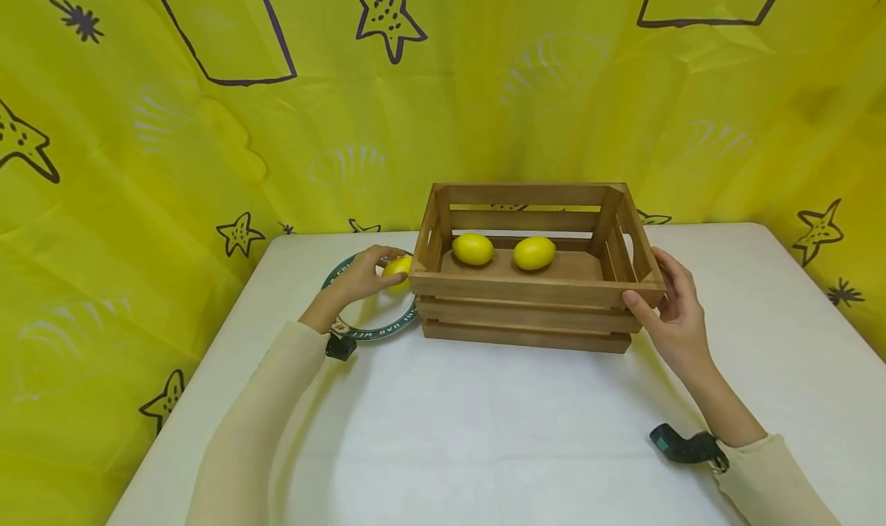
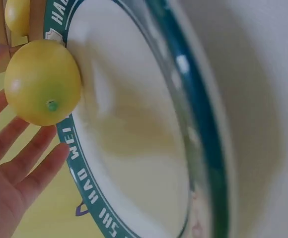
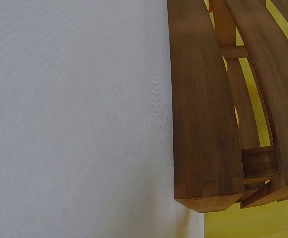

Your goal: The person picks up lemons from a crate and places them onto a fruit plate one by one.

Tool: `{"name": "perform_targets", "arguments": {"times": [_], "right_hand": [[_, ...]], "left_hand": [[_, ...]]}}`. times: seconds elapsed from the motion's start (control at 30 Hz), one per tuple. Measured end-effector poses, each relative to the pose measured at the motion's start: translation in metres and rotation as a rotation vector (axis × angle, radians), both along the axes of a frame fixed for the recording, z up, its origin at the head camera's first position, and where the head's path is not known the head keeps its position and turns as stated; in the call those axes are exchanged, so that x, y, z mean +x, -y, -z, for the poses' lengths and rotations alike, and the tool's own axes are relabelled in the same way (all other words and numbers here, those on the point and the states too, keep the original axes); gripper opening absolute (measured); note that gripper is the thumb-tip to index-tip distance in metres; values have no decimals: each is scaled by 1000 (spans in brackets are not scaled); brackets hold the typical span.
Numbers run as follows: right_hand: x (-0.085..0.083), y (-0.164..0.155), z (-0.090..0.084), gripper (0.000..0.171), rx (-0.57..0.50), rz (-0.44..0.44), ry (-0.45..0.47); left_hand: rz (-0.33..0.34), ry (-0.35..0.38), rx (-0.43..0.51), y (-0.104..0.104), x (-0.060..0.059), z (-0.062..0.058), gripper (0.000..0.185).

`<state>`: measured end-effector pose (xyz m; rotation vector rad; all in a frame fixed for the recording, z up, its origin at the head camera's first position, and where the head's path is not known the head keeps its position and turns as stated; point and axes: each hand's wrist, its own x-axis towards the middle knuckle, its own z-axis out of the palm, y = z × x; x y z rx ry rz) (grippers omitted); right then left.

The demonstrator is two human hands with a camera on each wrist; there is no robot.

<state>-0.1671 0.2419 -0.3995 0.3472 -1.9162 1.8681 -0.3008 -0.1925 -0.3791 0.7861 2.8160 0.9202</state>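
Over a white plate with a green lettered rim [image 1: 379, 333], my left hand [image 1: 361, 274] holds a lemon [image 2: 42, 82] between thumb and fingers. The lemon is close to the crate's left end in the head view. My right hand [image 1: 674, 318] grips the right end of a slatted wooden crate [image 1: 526, 287], its thumb over the front corner of the top slat. Inside the crate lie two more lemons, a left one [image 1: 473, 249] and a right one [image 1: 534, 254]. The right wrist view shows the crate's slats [image 3: 203, 109] but not the hand.
A white-covered table [image 1: 484, 426] carries the crate and the plate, which sits left of the crate and is partly hidden by it. Behind hangs a yellow curtain [image 1: 457, 118] with drawn stars, reaching down round the table's left and right sides.
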Motion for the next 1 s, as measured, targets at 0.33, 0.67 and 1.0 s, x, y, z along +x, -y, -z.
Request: {"name": "perform_targets", "arguments": {"times": [0.33,0.67,1.0], "right_hand": [[1,-1,0,68,11,6,6],[1,-3,0,68,22,14,11],[0,-2,0,67,27,14,7]], "left_hand": [[-99,-75,18,-13,-3,-27,41],[-58,-147,71,-32,2,-61,42],[-5,-184,156,-47,-4,-97,39]]}}
